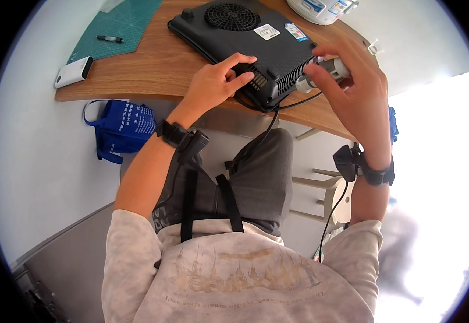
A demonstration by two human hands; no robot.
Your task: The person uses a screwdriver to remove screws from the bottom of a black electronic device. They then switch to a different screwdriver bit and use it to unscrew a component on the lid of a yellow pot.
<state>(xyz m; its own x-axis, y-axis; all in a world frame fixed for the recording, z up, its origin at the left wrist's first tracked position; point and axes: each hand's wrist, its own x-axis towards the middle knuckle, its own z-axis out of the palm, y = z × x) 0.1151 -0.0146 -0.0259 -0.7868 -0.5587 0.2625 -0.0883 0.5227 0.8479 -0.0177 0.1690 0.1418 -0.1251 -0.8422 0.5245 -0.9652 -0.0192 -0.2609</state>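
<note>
A black induction cooker [234,42] lies upside down on the wooden table, with its round fan grille, rubber feet and side vents showing. My left hand [210,83] is at its near corner: the index finger stretches over the underside, the thumb touches by the vent slots, and the other fingers curl at the edge. Close to the cooker's right side, my right hand [355,81] holds a short grey-and-white cylinder-shaped tool [323,74], its light end pointing toward the vents. What kind of tool it is cannot be made out.
A green cutting mat [119,27] with a black marker [109,39] lies at the far left, near a white power bank [73,72]. A blue bag [124,129] hangs below the table. A white container [323,9] stands far right; a black cable [269,126] drops over the edge.
</note>
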